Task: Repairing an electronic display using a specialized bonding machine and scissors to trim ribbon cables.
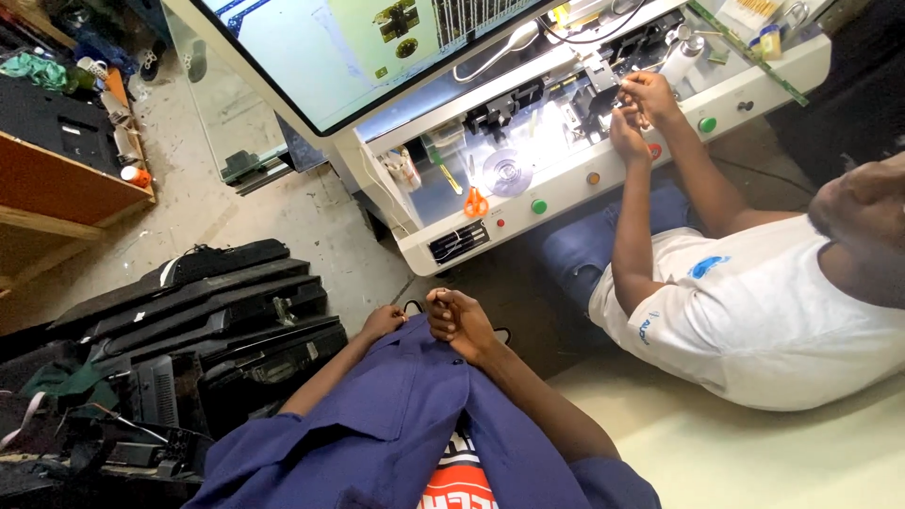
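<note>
My left hand [382, 320] lies on my knee, which is covered in blue work cloth [405, 405]; its fingers are curled under and hold nothing. Beside it, my right hand [459, 322] is a loose fist with nothing in it, also on the blue cloth. The two hands are a few centimetres apart. In front of me stands a white bench machine [566, 193] with a lit work surface. A co-worker in a white T-shirt [754, 320] has both hands [639, 106] on a small part at the machine's black fixture.
Orange-handled scissors [476, 203] and a shiny disc [507, 172] lie on the machine, which has green, orange and red buttons along its edge. A large screen [320, 47] leans above it. Stacked black panels [217, 302] sit at left, below a wooden shelf [66, 179].
</note>
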